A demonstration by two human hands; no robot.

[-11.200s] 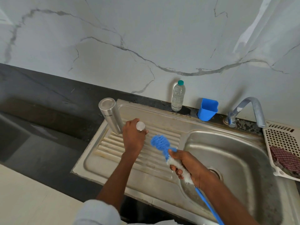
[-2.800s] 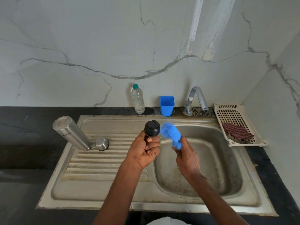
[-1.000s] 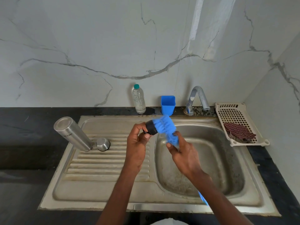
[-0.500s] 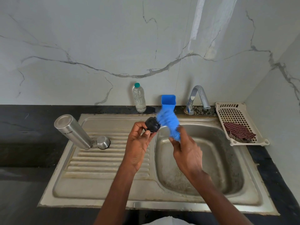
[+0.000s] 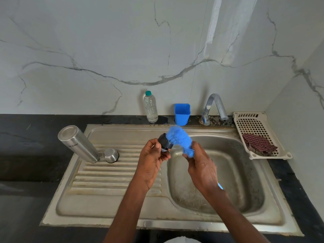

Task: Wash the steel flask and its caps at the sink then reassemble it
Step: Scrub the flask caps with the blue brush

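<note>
The steel flask [image 5: 77, 143] stands upside down, leaning, at the back left of the drainboard, with the steel outer cap [image 5: 111, 155] mouth-down beside it. Over the basin's left rim, my left hand [image 5: 152, 161] pinches the black inner cap [image 5: 164, 143] between thumb and fingers. My right hand [image 5: 201, 166] grips the blue bottle brush [image 5: 178, 139] just below its head. The blue bristles press against the black cap. The brush handle is hidden behind my right wrist, except for a blue tip.
A steel sink [image 5: 217, 174] with a ribbed drainboard [image 5: 112, 174] sits in a black counter. At the back stand a plastic water bottle [image 5: 150, 106], a blue cup [image 5: 182, 114] and the tap [image 5: 214, 106]. A white basket [image 5: 257, 130] holding a checked cloth [image 5: 259, 144] sits right.
The brush head has swung over the black cap again, and my left hand has turned the cap slightly. The flask and steel cap have not moved.
</note>
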